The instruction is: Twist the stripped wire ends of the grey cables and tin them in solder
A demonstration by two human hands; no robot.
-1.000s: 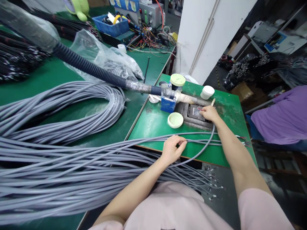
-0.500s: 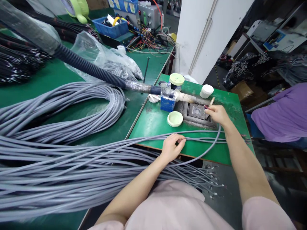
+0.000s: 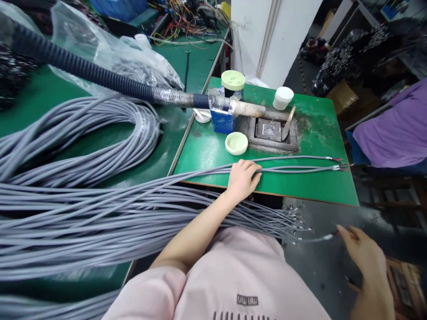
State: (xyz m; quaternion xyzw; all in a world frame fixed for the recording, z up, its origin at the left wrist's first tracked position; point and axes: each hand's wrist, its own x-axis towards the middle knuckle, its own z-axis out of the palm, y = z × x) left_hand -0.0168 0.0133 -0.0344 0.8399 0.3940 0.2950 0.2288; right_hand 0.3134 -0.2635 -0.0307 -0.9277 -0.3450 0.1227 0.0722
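Cable handling: looks like ends dealt with singly, the loose cable (image 3: 316, 239) being parked among the lower bundle (image 3: 267, 218); my read only.
Right hand (image 3: 337, 232): off the worktop's front edge, half curled, fingertips at the loose cable's wire end. Blurred; can't tell if pinching or letting go.
Left hand (image 3: 244, 178): fingers bent over the worktop cables (image 3: 295, 169), near the front edge. Can't tell how firmly, or if closed on them.
Next move: would call for leaving that end lying with the bundle, then freeing one end from the set under the left hand without dragging its neighbours.
Loose cable axis: end stretch roughly left-right, tip pointing right at the right hand, beyond the bundle's other ends.
Worktop cables axis: long, left-right, nearly parallel to the front edge of the green worktop (image 3: 213, 151); stripped red-and-dark wires point right, near the worktop's right edge.
Metal block (image 3: 268, 129): behind the cables, neither hand on it.
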